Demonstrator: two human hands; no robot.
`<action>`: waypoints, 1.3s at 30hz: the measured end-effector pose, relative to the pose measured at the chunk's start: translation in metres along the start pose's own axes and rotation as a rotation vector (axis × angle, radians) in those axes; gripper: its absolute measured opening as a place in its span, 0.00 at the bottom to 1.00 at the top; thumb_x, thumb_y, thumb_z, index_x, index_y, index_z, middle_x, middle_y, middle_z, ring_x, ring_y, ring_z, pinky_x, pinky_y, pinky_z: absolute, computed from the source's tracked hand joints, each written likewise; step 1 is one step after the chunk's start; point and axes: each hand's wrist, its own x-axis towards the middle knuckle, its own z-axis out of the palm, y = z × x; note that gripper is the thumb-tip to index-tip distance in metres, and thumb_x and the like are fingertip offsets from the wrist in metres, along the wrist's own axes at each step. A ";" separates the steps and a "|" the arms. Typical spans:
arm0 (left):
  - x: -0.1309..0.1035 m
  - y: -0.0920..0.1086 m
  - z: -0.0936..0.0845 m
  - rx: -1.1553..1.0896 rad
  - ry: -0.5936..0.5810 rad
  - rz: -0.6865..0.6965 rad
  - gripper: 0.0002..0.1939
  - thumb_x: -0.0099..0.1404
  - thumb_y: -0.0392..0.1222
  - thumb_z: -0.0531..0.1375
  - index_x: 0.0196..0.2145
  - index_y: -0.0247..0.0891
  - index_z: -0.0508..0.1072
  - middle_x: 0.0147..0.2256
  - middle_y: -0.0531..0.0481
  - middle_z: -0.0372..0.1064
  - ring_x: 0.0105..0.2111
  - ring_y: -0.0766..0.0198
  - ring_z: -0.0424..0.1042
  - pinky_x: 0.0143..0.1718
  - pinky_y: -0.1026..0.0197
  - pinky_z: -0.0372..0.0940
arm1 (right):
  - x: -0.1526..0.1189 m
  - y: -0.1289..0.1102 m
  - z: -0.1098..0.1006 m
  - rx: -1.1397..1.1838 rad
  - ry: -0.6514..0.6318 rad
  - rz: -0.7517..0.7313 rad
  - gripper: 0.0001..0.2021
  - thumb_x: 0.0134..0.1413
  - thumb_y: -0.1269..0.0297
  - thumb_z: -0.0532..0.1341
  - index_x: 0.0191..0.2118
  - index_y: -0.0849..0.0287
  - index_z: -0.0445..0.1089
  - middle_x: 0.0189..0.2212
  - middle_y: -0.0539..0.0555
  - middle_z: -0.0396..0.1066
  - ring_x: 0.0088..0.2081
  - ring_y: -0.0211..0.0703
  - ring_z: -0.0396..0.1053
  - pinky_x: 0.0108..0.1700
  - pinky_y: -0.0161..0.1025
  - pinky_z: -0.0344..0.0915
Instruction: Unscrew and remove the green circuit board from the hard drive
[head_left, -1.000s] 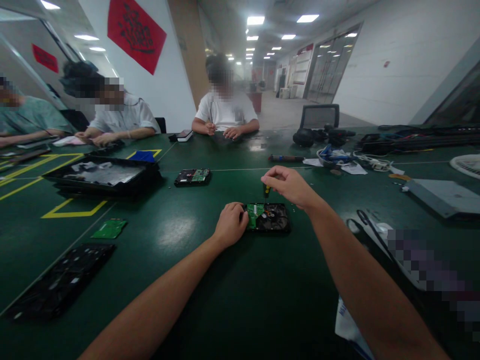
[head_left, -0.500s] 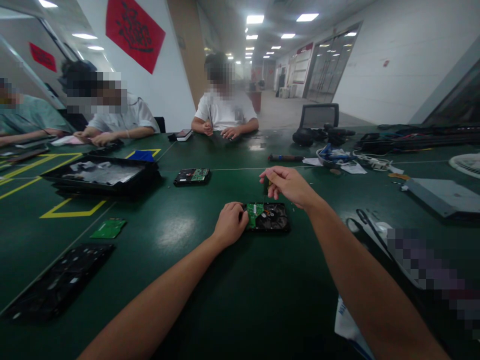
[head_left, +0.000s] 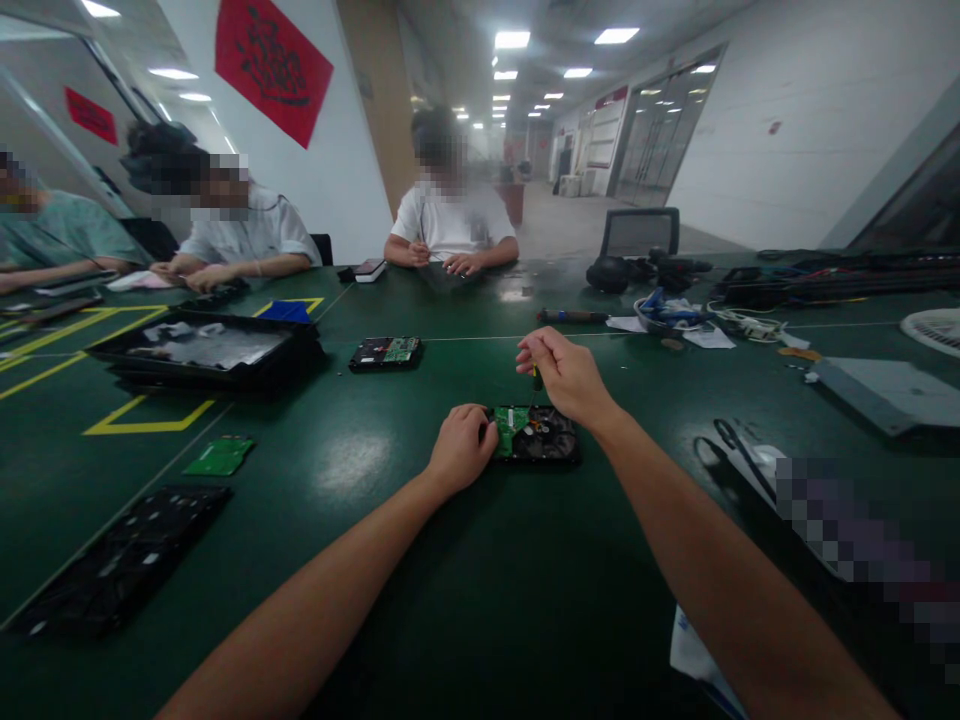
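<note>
A hard drive [head_left: 556,438] lies on the green table with its green circuit board facing up. My left hand [head_left: 463,445] is closed on the drive's left end, pressing it to the table. Above the drive, my right hand [head_left: 564,368] is closed around a small screwdriver [head_left: 536,380] with a partly yellow handle. The screwdriver points down, its thin shaft reaching the board's right edge; whether the tip sits in a screw is too small to tell.
Another hard drive [head_left: 386,353] lies farther back. Stacked black trays [head_left: 202,350], a loose green circuit board [head_left: 220,456] and a black panel [head_left: 124,560] are on the left. A grey metal box [head_left: 889,395] and cables sit right. Several people work across the table.
My right hand has turned slightly and shifted a little left, so more of the screwdriver shows. The left hand and the hard drive have stayed in place.
</note>
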 end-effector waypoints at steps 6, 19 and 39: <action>-0.001 -0.001 0.000 0.003 -0.004 -0.009 0.06 0.70 0.41 0.57 0.34 0.41 0.69 0.47 0.41 0.74 0.51 0.50 0.71 0.55 0.45 0.67 | -0.001 0.000 0.004 0.178 -0.046 0.033 0.22 0.69 0.43 0.53 0.39 0.55 0.73 0.32 0.52 0.76 0.36 0.42 0.75 0.44 0.42 0.71; 0.000 -0.002 0.002 0.004 -0.006 -0.004 0.05 0.70 0.41 0.57 0.35 0.41 0.69 0.45 0.42 0.74 0.50 0.51 0.71 0.55 0.45 0.67 | 0.000 0.008 0.010 0.617 -0.054 0.221 0.15 0.58 0.47 0.65 0.36 0.55 0.75 0.26 0.48 0.68 0.28 0.37 0.67 0.34 0.37 0.64; -0.001 0.000 0.000 0.017 -0.008 -0.008 0.05 0.71 0.41 0.56 0.36 0.41 0.69 0.46 0.41 0.74 0.52 0.50 0.71 0.55 0.44 0.67 | 0.001 0.012 0.016 0.697 0.069 0.280 0.13 0.53 0.53 0.66 0.32 0.53 0.64 0.25 0.46 0.70 0.28 0.39 0.69 0.36 0.39 0.67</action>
